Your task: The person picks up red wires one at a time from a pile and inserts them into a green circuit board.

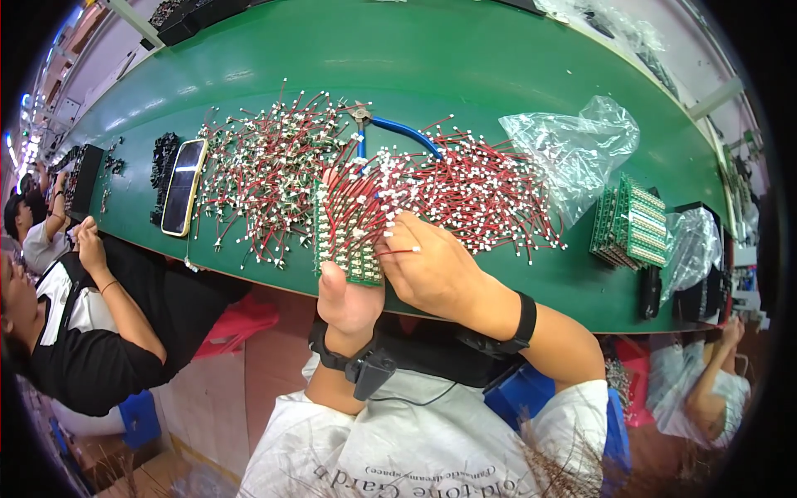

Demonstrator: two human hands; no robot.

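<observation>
My left hand (342, 300) holds a green circuit board panel (360, 270) from below, tilted over the table's near edge, with the thumb along its lower end. Rows of small white connectors cover the panel, and many short red wires stick out from its upper part. Over the panel's right side my right hand (433, 264) is closed, fingertips pinched on a red wire lead (403, 251) with a white plug. The fingers hide part of that lead and of the panel. Just beyond the panel lies a loose heap of red wire leads (494, 187) with white plugs.
Left of the panel spreads another heap of red-wired pieces (274, 170). Blue-handled cutters (405, 130) lie behind. A phone (183, 187) sits further left. To the right are a clear plastic bag (581, 137) and stacked green boards (641, 224). A person (108, 324) sits at left.
</observation>
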